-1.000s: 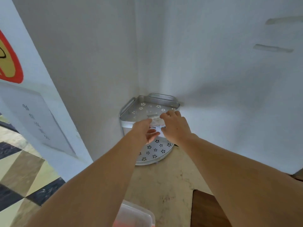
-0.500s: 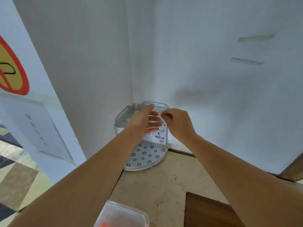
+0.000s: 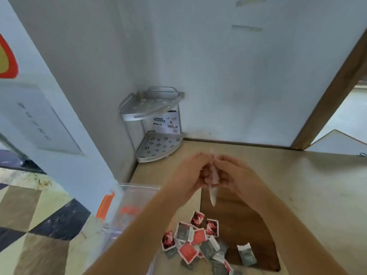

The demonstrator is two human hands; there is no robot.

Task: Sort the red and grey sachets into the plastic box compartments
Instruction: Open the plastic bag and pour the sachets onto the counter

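A loose pile of red and grey sachets (image 3: 200,243) lies on the dark wooden board (image 3: 238,215), below and toward the camera from both hands, with one grey sachet (image 3: 246,253) lying apart at the right edge of the heap. The sachets are flat and lie at mixed angles, several overlapping, so no single long axis rules the pile. The clear plastic box (image 3: 131,211) stands just left of the pile, partly hidden by the left forearm; its compartments cannot be made out.

Above the board, the left hand (image 3: 190,173) and right hand (image 3: 232,173) meet fingertip to fingertip, both pinched on a thin pale strip (image 3: 212,187) that hangs point-down between them; blur makes it impossible to say what it is. The pile sits nearer the right forearm's side of the board, while the box lies under the left arm, which suggests a right-hand pick and a leftward carry.

Half a second ago the hands were up at the metal corner rack (image 3: 156,124) against the wall, and neither the sachets nor the board were in view; now the hands have drawn back over the counter (image 3: 297,185) and the view has dropped to take in the pile.
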